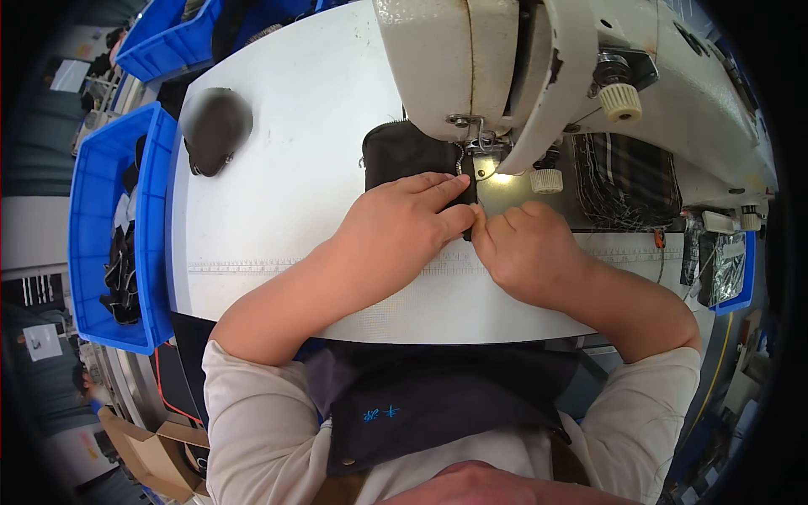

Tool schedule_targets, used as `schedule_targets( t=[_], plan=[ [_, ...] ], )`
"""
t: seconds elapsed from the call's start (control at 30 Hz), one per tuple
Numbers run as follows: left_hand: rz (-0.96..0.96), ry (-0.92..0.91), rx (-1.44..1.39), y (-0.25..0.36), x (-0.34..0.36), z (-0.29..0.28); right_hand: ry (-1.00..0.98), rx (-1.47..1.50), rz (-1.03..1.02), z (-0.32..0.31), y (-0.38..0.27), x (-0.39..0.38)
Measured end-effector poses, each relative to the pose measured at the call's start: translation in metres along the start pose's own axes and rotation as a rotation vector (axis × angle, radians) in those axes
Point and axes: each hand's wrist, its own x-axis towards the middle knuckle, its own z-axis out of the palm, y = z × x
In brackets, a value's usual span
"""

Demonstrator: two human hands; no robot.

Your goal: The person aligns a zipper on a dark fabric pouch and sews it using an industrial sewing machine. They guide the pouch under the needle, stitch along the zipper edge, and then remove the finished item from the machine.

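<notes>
A black fabric pouch point(404, 153) with a zipper along its edge lies beneath the sewing machine's presser foot point(484, 147). My left hand point(411, 210) rests on the pouch's near part, gripping the edge between its fingers and thumb. Close beside it, my right hand point(526, 252) is closed, with thumb and forefinger pinching the pouch's near edge. Both hands are just in front of the lit needle area, and the fingertips nearly touch. The pouch's near corner is partly hidden by my fingers.
The white sewing machine point(640, 67) rises over the white table point(286, 185). A dark rounded pouch point(217, 130) lies at the far left. Blue bins point(153, 278) stand along the left side. Dark striped fabric pieces point(627, 181) lie right of the needle; a printed ruler point(244, 266) crosses the near table.
</notes>
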Motion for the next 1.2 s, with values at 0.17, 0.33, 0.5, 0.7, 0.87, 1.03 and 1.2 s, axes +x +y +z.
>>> schedule_targets(
  t=[0.17, 0.33, 0.5, 0.7, 0.87, 1.03, 1.2],
  plan=[
    [-0.028, 0.018, -0.006, -0.003, 0.005, -0.001, -0.032, 0.035, 0.032, 0.001, 0.006, 0.001],
    [-0.041, 0.032, -0.023, -0.009, 0.009, 0.002, -0.039, 0.062, 0.106, 0.007, 0.007, 0.001],
    [-0.066, 0.054, -0.059, -0.015, 0.011, 0.007, -0.048, 0.043, 0.155, 0.011, 0.008, 0.002],
    [-0.071, 0.111, -0.084, -0.019, 0.011, 0.011, -0.031, 0.063, 0.194, 0.012, 0.009, 0.004],
    [-0.104, 0.089, -0.091, -0.019, 0.012, 0.01, -0.038, 0.049, 0.194, 0.012, 0.01, 0.003],
    [-0.079, 0.135, -0.098, -0.02, 0.011, 0.014, -0.081, 0.077, 0.211, 0.009, 0.011, 0.001],
    [-0.107, 0.124, -0.096, -0.024, 0.008, 0.016, -0.055, 0.084, 0.228, 0.011, 0.01, 0.006]
  ],
)
